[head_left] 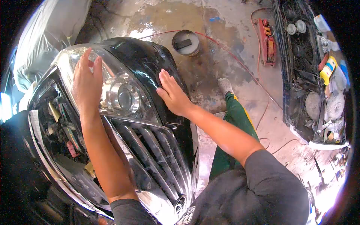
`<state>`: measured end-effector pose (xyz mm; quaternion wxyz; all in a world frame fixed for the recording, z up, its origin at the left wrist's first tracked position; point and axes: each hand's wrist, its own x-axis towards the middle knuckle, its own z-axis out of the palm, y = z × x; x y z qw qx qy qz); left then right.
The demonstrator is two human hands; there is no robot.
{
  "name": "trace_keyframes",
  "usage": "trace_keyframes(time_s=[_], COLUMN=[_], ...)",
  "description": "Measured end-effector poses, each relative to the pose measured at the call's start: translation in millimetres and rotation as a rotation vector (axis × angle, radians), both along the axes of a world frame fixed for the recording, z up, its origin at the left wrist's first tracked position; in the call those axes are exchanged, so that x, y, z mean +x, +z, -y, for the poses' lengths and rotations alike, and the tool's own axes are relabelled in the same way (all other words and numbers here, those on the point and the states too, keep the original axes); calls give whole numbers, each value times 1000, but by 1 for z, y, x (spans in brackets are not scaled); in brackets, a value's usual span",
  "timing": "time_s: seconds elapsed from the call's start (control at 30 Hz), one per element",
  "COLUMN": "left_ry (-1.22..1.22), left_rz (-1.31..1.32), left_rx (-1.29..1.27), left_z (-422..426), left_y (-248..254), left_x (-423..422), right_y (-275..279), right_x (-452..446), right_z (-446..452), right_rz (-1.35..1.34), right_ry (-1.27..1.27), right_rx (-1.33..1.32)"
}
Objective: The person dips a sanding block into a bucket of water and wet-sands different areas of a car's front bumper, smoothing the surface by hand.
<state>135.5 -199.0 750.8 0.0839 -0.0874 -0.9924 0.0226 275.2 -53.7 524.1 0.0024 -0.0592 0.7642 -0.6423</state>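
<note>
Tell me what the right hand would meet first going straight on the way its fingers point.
The black body panel beside the headlight seems first in line for the right hand; whether hand and panel touch is unclear.

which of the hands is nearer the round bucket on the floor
Right: the right hand is at the black panel, short of the bucket; the left hand is over the headlight, farther off.

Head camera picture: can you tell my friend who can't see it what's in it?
A person's open left hand is over a car headlight, and the open right hand is over the black panel beside it. Nearer is the slatted grille; farther off, a bucket stands on the floor.
</note>
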Motion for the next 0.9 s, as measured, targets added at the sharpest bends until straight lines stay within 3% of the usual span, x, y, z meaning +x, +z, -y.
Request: trace_keyframes(time_s=[0.2, 0.4, 0.47, 0.57, 0.67, 0.8, 0.9], left_ry=[-33, 12, 19, 13, 42, 37, 10], left_rz=[-3, 8, -5, 15, 2, -15, -14], left_rx=[-52, -54, -45, -44, -69, -72, -67], left_z=[3, -1, -4, -1, -7, -8, 0], left_y=[-2, 0, 1, -1, 1, 1, -4], left_x=[-1, 1, -2, 1, 1, 2, 2], right_y=[-11, 0, 0, -13, -2, 19, 19], right_x=[-79, 96, 98, 29, 50, 135, 18], right_z=[12, 5, 5, 8, 15, 10, 12], right_rz=[-70, -67, -32, 105, 17, -52, -98], right_ry=[45, -1, 4, -83, -159, 129, -61], right_rx=[-124, 108, 127, 111, 87, 168, 195])
